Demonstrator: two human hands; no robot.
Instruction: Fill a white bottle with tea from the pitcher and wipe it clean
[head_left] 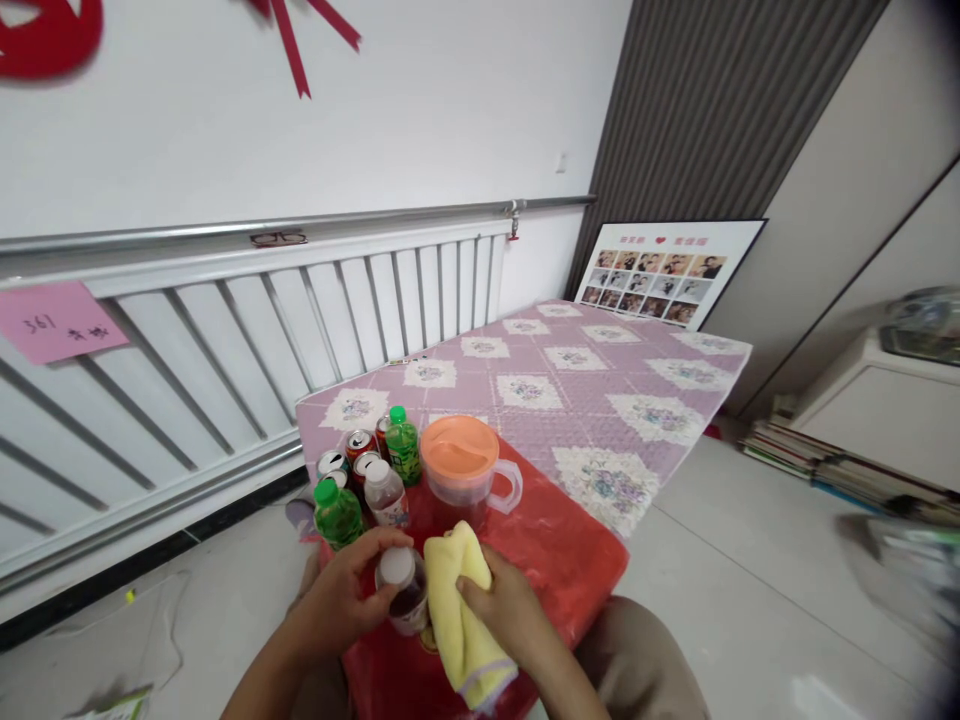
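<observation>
My left hand (349, 590) is closed around the upper part of a small clear plastic bottle (409, 607) with a whitish cap and dark contents. My right hand (508, 605) grips a folded yellow cloth (459, 610) with a pale purple edge, right beside the bottle. Whether cloth and bottle touch, I cannot tell. Just beyond my hands stands a clear pitcher (459, 492) with an orange lid (459, 447) and a handle on its right. Left of it are another white-capped bottle (386, 492), two green-capped bottles (339, 515) and several drink cans (361, 443).
A red plastic sheet (555, 540) covers the near end of the table, over a purple floral tablecloth (529, 390). A white radiator (337, 310) runs along the wall at the left. Books (847, 470) are stacked on the floor at the right, by a white cabinet (885, 400).
</observation>
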